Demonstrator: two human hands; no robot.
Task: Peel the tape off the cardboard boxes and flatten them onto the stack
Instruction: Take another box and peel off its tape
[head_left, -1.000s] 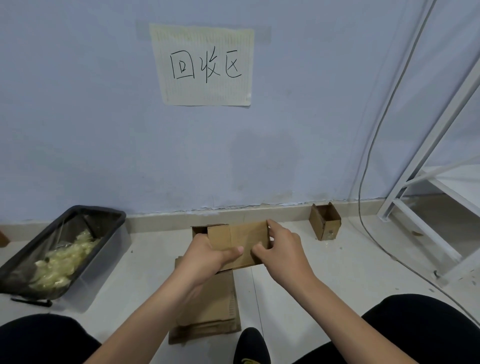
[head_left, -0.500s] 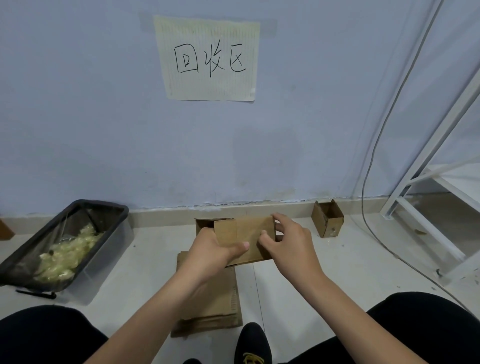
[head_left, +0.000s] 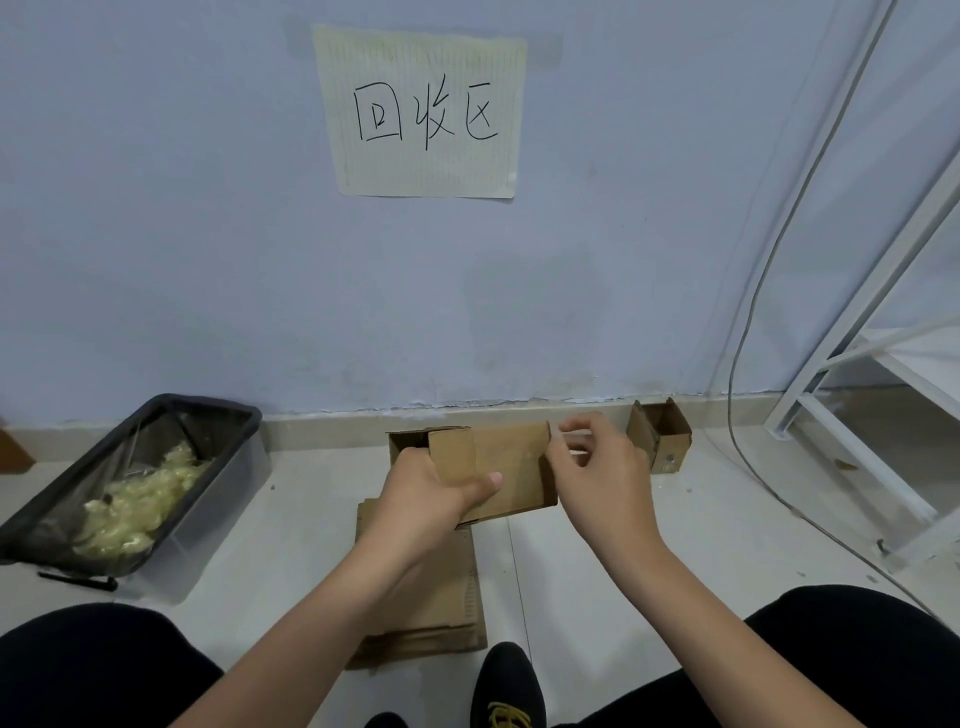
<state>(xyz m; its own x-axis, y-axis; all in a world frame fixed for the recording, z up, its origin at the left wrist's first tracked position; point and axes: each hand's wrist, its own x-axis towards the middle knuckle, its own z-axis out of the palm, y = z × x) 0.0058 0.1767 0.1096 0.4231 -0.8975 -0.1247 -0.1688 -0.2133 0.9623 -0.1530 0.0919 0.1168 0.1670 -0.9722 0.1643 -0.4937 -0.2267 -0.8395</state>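
Cardboard box (head_left: 506, 470) held over the flattened stack (head_left: 431, 597)

Left hand (head_left: 426, 488) grips its left end, thumb across the front; right hand's (head_left: 597, 467) curled fingers pinch clear tape (head_left: 574, 439) at its right edge.

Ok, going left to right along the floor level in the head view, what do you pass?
Black bin of crumpled tape → left hand → held cardboard box → right hand → small open box by the wall → white rack frame.
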